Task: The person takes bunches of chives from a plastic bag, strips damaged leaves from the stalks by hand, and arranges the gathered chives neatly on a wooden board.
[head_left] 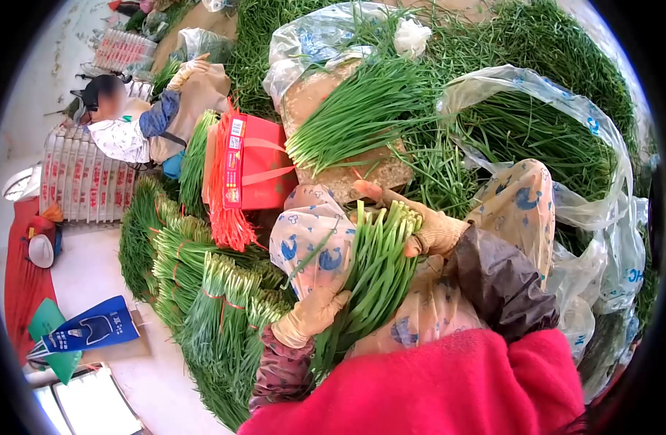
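Observation:
Across my lap lies a bunch of garlic chives (382,270), its pale cut ends toward the top. My right hand (436,226), in a tan glove, is closed round the bunch near those ends; an orange-tipped finger shows beyond it. Lower down, my gloved left hand (311,317) grips the leafy part from the left side, fingers partly hidden. One loose blade pokes out above that hand. Patterned clear plastic (315,243) covers my legs. Ahead, a loose heap of chives (362,109) rests on a tan board (380,174).
A red box (266,170) with orange ties (230,221) stands ahead-left. Tied chive bundles (220,304) are stacked at my left. A plastic bag (594,119) of chives lies right. Another person (126,123) sits at the far left near white crates (86,177).

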The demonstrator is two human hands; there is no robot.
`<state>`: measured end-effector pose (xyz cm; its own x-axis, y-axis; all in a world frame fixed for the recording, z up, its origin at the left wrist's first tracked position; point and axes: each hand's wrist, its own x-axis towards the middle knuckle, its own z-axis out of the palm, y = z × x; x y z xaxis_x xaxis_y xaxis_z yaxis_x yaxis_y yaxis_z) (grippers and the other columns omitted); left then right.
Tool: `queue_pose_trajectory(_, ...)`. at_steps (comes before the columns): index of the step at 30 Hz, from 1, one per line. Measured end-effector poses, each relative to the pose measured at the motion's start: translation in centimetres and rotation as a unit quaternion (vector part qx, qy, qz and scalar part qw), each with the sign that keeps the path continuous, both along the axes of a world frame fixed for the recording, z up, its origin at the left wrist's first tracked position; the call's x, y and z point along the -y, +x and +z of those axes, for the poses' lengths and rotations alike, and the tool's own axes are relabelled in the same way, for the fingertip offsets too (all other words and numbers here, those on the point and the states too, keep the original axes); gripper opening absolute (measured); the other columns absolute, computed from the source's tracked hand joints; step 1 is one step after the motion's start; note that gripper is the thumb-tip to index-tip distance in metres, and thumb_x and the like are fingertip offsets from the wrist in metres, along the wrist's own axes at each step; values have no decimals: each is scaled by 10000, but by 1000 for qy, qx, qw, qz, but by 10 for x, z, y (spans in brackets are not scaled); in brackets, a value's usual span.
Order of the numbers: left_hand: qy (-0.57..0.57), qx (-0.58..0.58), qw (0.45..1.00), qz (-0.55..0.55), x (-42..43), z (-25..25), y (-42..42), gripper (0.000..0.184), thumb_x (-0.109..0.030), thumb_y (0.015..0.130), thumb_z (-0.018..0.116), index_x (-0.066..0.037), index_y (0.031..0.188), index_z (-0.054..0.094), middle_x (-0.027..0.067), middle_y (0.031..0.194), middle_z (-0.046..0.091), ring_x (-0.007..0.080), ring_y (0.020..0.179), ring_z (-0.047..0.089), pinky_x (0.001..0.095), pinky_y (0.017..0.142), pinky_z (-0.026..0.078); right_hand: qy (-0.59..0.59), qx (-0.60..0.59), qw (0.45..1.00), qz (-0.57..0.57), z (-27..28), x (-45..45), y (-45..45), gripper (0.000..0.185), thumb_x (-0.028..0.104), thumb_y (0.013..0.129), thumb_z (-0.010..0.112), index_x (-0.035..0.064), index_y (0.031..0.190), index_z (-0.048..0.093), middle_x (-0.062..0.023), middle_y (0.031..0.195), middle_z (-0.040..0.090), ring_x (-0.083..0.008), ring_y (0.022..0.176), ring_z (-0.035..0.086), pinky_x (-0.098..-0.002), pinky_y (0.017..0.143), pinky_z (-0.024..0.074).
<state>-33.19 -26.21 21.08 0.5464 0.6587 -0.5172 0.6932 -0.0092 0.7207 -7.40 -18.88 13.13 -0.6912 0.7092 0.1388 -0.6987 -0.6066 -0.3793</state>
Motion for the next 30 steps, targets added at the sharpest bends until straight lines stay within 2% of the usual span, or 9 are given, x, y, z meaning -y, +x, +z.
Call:
queue_pose_trajectory(5,56,-37,995,-72,-11,12,6,687,-282,968,505,11,1487,163,238,1437,381,316,1330,386,336,1095,282,-8,26,999,25,-10,1,3,1119,207,587,906,52,1471,239,-70,1207,563,-191,1155,536,-321,983,436)
queue_pose_trajectory(7,-131,326,899,262,-8,6,12,815,-299,899,621,19,1484,152,248,1403,420,338,1295,430,348,1081,309,-24,57,998,23,-8,2,6,1033,225,569,913,21,1405,341,-66,1212,567,-183,1175,527,-328,995,442)
queue_pose_trajectory(8,-133,330,897,262,-10,2,15,815,-299,899,621,19,1484,152,248,1403,420,338,1295,430,348,1081,309,-25,62,997,24,-6,3,7,1033,225,569,913,21,1405,341,-66,1212,567,-183,1175,527,-328,995,442)
queue_pose_trajectory(11,117,28,992,35,-17,20,42,1102,-391,724,790,18,1487,109,266,1371,443,368,1283,443,376,1065,337,-10,106,994,-2,7,4,6,1010,187,581,914,14,1399,348,-74,1288,539,-171,1200,516,-334,1030,414)
queue_pose_trajectory(14,-3,7,990,139,-10,7,74,1203,-372,647,840,-6,1488,62,263,1350,456,379,1254,466,401,1045,366,34,106,992,-51,35,13,-7,980,150,586,910,9,1390,367,-71,1298,531,-174,1215,503,-331,1034,405)
queue_pose_trajectory(19,37,126,984,123,-19,-5,73,1186,-361,631,852,-98,1504,94,238,1360,458,364,1251,472,391,1024,392,-54,338,924,-170,66,20,-2,333,-40,682,735,27,987,619,-72,952,657,-175,880,636,-332,833,520)
queue_pose_trajectory(23,18,82,989,120,-12,-21,36,993,-287,692,814,-159,1486,232,226,1240,554,346,1179,536,378,977,429,39,312,891,-327,89,-34,56,182,100,775,693,63,939,620,-60,880,656,-176,750,624,-313,703,521)
queue_pose_trajectory(27,-79,-17,976,204,-3,-41,5,812,-268,768,762,-86,1440,345,217,1219,590,282,1065,602,350,892,478,260,308,831,-383,180,-75,137,162,167,871,633,136,1019,573,-70,991,647,-229,945,625,-394,822,527)
queue_pose_trajectory(30,0,19,980,200,-4,-44,-8,926,-206,715,820,-72,1465,293,183,1242,565,258,1056,592,369,865,500,355,284,791,-411,236,-91,160,291,99,848,629,113,1130,558,-41,1027,619,-219,1012,598,-368,915,492)
